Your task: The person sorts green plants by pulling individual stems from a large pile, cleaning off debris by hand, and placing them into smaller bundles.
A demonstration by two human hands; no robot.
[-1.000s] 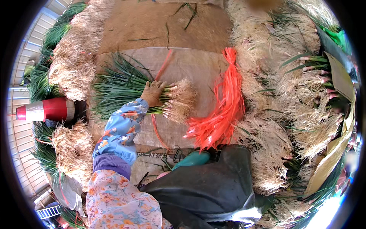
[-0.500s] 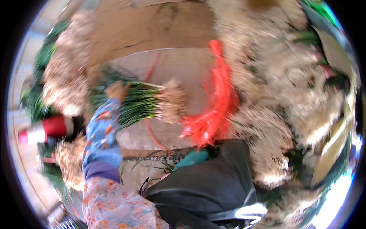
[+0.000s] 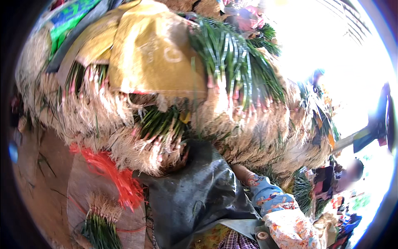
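Swinging right: view has turned from bunch (image 3: 103, 224) to pile (image 3: 257, 128); attention seems shifted. Bunch lies on mat (image 3: 81, 176), red tie (image 3: 77, 205) showing either side. Right hand (image 3: 240, 171) beside pile's foot, fingers hidden, grip can't tell. Left hand (image 3: 80, 238) dim beside bunch, grip unclear.

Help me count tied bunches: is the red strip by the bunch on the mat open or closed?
Open, it seems: the red strip lies out on both sides of the bunch, and no band shows across it.
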